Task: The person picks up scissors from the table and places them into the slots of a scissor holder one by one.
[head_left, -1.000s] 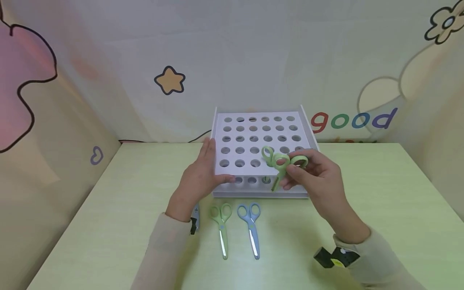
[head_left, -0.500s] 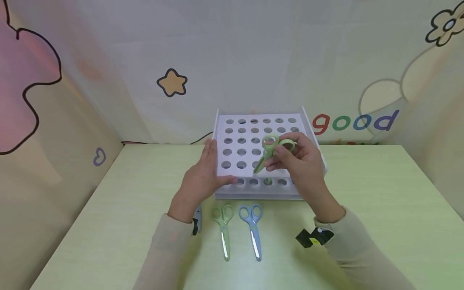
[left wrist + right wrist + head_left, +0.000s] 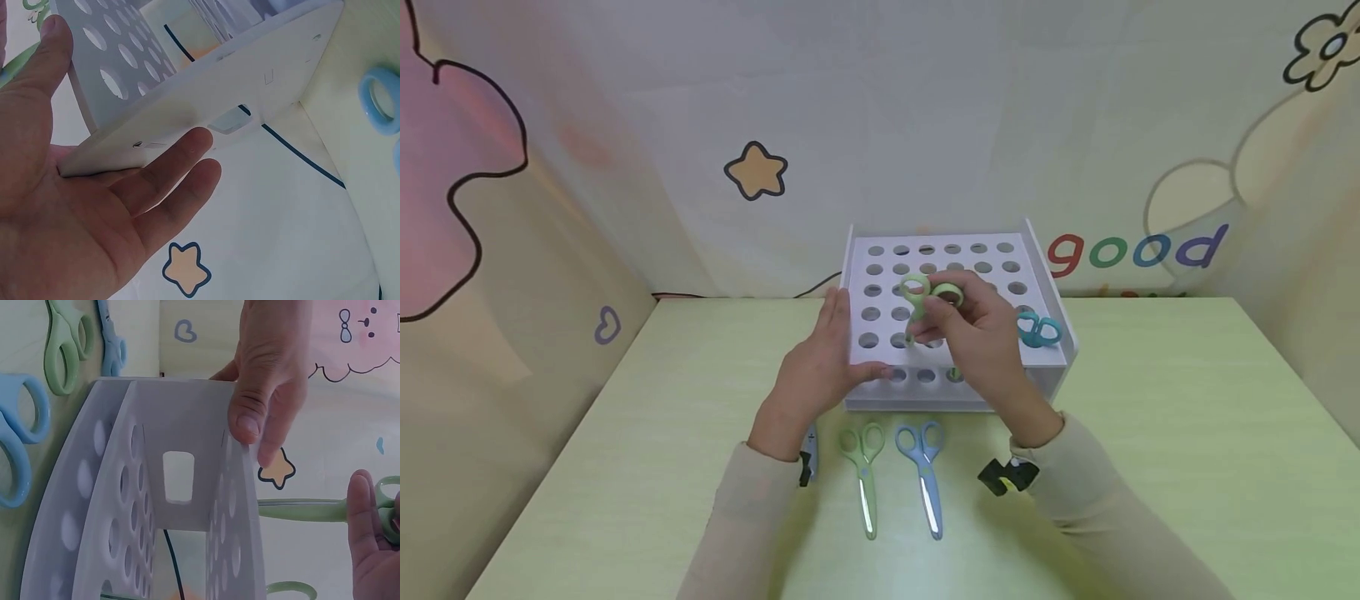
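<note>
My right hand point(image 3: 973, 329) pinches a pair of green scissors point(image 3: 916, 292) by the handles, blades pointing down. Their tip is over the front row of holes in a white rack point(image 3: 887, 354); whether it has entered a hole, I cannot tell. My left hand point(image 3: 816, 362) steadies the rack's left front corner, thumb on the top panel's edge and straight fingers along the side wall point(image 3: 187, 144). Teal scissors point(image 3: 1039, 331) stand in the rack at front right. Another green pair in the rack is mostly hidden by my right hand; its blade point(image 3: 955, 375) shows below the top panel.
On the table before the rack lie green scissors point(image 3: 862, 475) and blue scissors point(image 3: 922, 475), side by side. Part of another bluish pair point(image 3: 812, 446) shows beside my left wrist. A printed cloth wall point(image 3: 925, 125) rises right behind the rack, with a dark cable point(image 3: 816, 284) at its foot.
My right hand has carried the green scissors leftward across the front of the rack and turned them more upright. The teal scissors have come into view behind it. My left hand stays put.
</note>
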`<state>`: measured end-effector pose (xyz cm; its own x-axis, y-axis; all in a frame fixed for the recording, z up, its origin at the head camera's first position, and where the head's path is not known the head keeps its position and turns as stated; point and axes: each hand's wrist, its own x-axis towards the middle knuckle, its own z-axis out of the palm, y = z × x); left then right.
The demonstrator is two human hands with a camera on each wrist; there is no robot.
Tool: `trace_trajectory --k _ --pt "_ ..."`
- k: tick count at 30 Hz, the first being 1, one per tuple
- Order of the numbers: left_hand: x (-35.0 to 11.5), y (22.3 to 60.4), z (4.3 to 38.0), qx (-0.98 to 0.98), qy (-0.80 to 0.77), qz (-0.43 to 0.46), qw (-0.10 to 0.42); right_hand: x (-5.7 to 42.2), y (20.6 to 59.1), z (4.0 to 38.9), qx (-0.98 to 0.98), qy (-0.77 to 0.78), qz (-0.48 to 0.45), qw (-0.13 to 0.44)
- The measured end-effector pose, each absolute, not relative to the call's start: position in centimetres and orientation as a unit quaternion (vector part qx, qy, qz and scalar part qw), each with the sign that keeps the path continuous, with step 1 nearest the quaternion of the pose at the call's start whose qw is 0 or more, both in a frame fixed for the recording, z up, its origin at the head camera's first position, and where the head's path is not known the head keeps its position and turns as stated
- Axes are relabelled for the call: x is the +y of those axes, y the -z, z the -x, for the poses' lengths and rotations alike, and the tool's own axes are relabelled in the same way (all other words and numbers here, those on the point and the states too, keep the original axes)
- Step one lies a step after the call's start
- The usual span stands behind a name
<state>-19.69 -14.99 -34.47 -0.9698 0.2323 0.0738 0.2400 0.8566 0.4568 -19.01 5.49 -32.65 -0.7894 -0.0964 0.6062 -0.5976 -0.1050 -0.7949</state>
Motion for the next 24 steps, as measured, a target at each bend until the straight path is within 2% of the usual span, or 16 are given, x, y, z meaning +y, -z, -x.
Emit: trace_trajectory --k 14,18,24 --pt "-15.00 34.55 19.56 -0.968 0.197 0.144 0.050 5.00 33.24 18.91 -0.762 -0.606 -0.183 0.135" --pt "-14.97 34.52 19.55 -0.968 0.199 0.143 0.050 4.96 33.34 18.91 -0.781 -0.589 -0.171 0.118" --pt "-14.88 34.48 19.53 -0.970 0.200 0.131 0.042 4.74 33.63 18.92 -0.812 -0.540 -0.181 0.126"
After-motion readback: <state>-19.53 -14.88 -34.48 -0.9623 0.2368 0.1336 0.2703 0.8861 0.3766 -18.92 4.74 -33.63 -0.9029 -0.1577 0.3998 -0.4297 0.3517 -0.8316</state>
